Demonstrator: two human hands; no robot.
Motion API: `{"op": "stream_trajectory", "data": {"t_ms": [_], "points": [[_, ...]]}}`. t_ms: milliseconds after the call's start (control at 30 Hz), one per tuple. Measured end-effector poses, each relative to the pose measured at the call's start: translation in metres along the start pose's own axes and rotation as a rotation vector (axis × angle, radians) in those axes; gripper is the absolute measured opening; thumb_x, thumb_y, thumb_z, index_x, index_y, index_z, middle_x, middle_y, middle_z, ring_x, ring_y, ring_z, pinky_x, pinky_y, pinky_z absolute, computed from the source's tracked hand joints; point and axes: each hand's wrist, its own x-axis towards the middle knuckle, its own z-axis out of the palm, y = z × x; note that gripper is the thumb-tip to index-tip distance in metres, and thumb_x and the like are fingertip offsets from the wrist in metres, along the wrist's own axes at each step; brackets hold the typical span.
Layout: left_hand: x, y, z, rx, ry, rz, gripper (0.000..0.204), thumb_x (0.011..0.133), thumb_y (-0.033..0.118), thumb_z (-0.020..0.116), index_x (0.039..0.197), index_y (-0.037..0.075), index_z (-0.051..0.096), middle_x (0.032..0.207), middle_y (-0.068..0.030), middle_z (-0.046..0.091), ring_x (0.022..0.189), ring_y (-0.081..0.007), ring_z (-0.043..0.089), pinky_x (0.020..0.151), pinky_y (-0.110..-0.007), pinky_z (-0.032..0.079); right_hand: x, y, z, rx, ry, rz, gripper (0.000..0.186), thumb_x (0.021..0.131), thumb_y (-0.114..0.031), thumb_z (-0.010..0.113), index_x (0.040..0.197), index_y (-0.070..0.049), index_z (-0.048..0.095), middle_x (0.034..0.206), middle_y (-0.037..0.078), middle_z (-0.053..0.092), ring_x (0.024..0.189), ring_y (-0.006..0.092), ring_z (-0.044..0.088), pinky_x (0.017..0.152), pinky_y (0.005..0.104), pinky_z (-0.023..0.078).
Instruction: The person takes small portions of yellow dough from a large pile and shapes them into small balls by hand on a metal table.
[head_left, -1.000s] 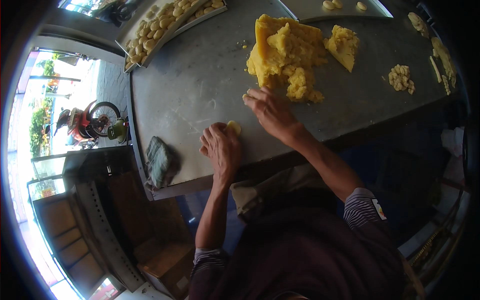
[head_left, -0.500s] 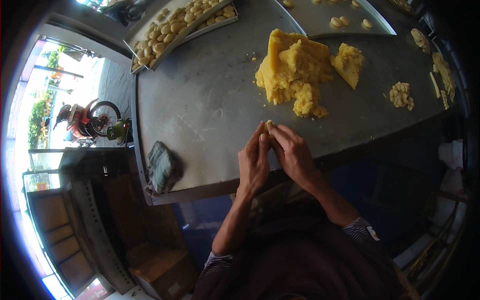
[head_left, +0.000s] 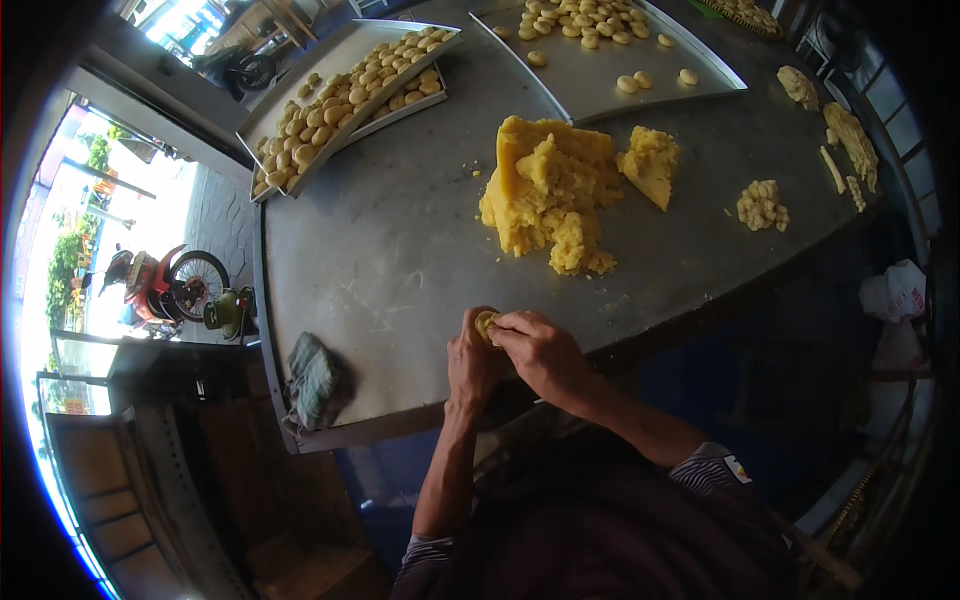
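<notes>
Close to the table's near edge, a small pale-yellow dough piece [head_left: 486, 326] sits between my two hands. My left hand [head_left: 471, 358] is curled round it from the left. The fingertips of my right hand [head_left: 541, 352] press on its top and right side. Beyond the hands lies a big crumbly yellow mound [head_left: 550, 185], likely filling or dough, with a separate yellow chunk [head_left: 650, 167] on its right. A small pile of paler dough lumps [head_left: 763, 206] is farther right.
Trays of round dough balls [head_left: 330, 105] are stacked at the far left. Another tray [head_left: 690, 50] with dough balls stands at the back. Pale dough pieces [head_left: 853, 140] lie by the right edge. A folded cloth [head_left: 314, 380] rests on the near left corner of the metal table [head_left: 370, 260].
The view has tilted up, showing more of the trays. My left hand has closed round the dough piece, and my right fingers have turned onto its top.
</notes>
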Motion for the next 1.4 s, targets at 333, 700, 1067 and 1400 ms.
{"op": "stream_trajectory", "data": {"t_ms": [333,700,1067,1400], "points": [[0.004,-0.012,0.001,-0.022,-0.114,0.263,0.026,0.074,0.004,0.077,0.097,0.002,0.066,0.09,-0.0141,0.071,0.08,-0.0302,0.071,0.071,-0.037,0.055,0.027,0.046,-0.01,0.393,-0.226,0.371,0.05,0.073,-0.005,0.081,0.121,-0.003,0.067,0.099,0.006,0.059,0.08,0.0159,0.056,0.074,0.0299,0.051],[0.003,-0.015,-0.015,-0.301,-0.068,-0.035,0.031,0.103,0.028,0.054,0.094,0.001,0.066,0.079,-0.0059,0.062,0.065,-0.0154,0.055,0.061,-0.028,0.044,0.017,0.062,-0.059,0.334,0.411,0.24,0.013,0.084,0.003,0.062,0.097,0.002,0.062,0.087,0.009,0.059,0.074,0.02,0.058,0.069,0.0316,0.049],[-0.012,-0.035,-0.024,-0.283,-0.081,0.059,0.025,0.106,0.025,0.047,0.109,0.003,0.058,0.102,-0.0087,0.053,0.074,-0.0163,0.049,0.069,-0.028,0.043,-0.013,0.106,-0.057,-0.182,0.37,0.219,0.023,0.1,-0.019,0.054,0.109,0.001,0.064,0.105,0.017,0.057,0.103,0.0381,0.053,0.091,0.0471,0.044],[-0.004,-0.028,-0.047,0.342,0.116,0.171,0.013,0.1,0.013,0.052,0.101,0.002,0.06,0.113,-0.0183,0.066,0.108,-0.0358,0.06,0.094,-0.046,0.045,-0.023,0.115,-0.057,-0.219,0.355,0.219,0.023,0.089,-0.007,0.067,0.111,-0.002,0.067,0.11,0.017,0.057,0.099,0.0357,0.059,0.085,0.0437,0.05]]}}
